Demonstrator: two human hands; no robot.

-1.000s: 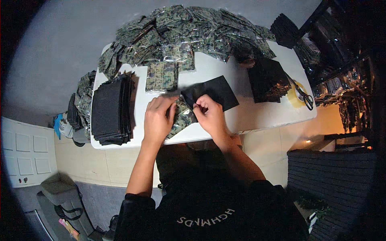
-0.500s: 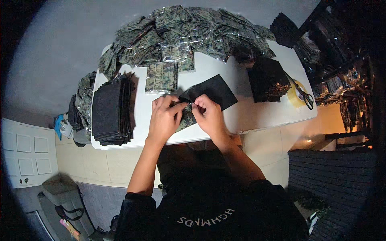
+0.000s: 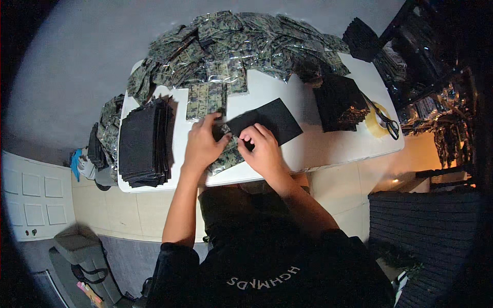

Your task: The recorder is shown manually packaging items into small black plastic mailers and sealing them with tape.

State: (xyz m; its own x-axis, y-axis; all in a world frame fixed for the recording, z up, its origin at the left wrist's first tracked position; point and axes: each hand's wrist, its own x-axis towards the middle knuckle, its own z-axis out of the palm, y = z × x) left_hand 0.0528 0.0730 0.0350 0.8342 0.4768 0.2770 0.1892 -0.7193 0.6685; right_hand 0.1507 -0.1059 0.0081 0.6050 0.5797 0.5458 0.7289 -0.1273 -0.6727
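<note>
A piece of camouflage fabric (image 3: 226,160) lies at the near edge of the white table, partly under my hands. Beyond it a flat black sheet (image 3: 277,120) slants to the right and meets its far edge. My left hand (image 3: 201,146) rests at the left side of the camouflage piece, thumb and fingers spread apart. My right hand (image 3: 264,154) is over the right side, its fingers curled in toward the thumb near the seam; what they pinch, if anything, is hidden. Just past my left fingertips lies a camouflage pack in clear plastic (image 3: 205,101).
A tall stack of black sheets (image 3: 144,143) stands at the left of the white table (image 3: 344,146). Many plastic-wrapped camouflage packs (image 3: 231,43) are heaped along the back. At right are another black stack (image 3: 340,102), a roll of clear tape (image 3: 376,123) and black scissors (image 3: 390,126).
My hands were pinching together at the black sheet's near edge. Now they have moved slightly apart, my left fingers have spread, and the black sheet lies flatter with more camouflage showing.
</note>
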